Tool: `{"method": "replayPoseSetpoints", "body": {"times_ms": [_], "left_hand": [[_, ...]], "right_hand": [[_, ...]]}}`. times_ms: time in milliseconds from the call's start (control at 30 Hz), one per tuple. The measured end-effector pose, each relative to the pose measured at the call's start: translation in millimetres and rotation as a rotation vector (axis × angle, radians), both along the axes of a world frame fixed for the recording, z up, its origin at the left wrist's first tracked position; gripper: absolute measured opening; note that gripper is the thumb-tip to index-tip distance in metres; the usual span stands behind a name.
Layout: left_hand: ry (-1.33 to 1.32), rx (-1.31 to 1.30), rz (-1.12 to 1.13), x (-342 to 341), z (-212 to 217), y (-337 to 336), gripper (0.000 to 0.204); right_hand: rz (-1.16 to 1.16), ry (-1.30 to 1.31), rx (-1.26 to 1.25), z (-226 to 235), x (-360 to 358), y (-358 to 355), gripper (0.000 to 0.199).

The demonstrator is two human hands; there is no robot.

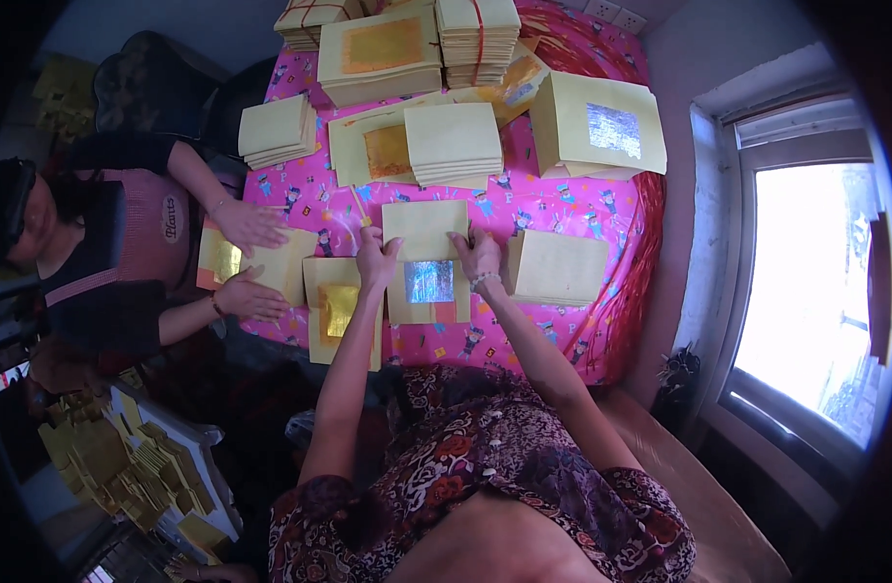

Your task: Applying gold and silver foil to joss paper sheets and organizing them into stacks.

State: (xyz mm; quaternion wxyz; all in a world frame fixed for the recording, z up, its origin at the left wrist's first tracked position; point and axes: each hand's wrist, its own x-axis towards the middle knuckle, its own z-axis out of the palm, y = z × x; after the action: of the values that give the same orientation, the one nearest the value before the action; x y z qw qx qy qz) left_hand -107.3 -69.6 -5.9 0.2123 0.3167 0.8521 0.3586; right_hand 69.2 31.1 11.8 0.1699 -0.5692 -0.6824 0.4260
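Observation:
A pale yellow paper sheet (425,224) lies in front of me, its upper part plain. Just below it shows a shiny silver foil square (429,282) on yellow paper; I cannot tell if this is one folded sheet or two. My left hand (377,258) pinches the sheet's left edge with thumb and fingers. On the opposite edge, my right hand (479,257) does the same, with a bracelet at its wrist. Left of my left forearm lies a paper with a gold foil square (339,309). A plain paper stack (560,268) sits right of my right hand.
The pink patterned tablecloth (436,343) carries several paper stacks (455,141) at the back. Red strips (629,291) hang along the right edge. At left, a co-worker's hands (252,229) rest over foil paper. A bright window (810,291) is at right.

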Motion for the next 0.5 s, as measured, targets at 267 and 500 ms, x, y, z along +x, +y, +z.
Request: {"method": "replayPoseSetpoints", "body": {"times_ms": [267,500], "left_hand": [[-0.013,-0.041,0.062,0.5,-5.3,1.1,0.044],[-0.001,-0.097,0.0,-0.5,-5.4,2.4,0.045]], "right_hand": [[-0.001,-0.038,0.001,-0.3,-0.8,0.8,0.04],[0.021,-0.05,-0.013,-2.2,1.3,3.3,0.039]]}}
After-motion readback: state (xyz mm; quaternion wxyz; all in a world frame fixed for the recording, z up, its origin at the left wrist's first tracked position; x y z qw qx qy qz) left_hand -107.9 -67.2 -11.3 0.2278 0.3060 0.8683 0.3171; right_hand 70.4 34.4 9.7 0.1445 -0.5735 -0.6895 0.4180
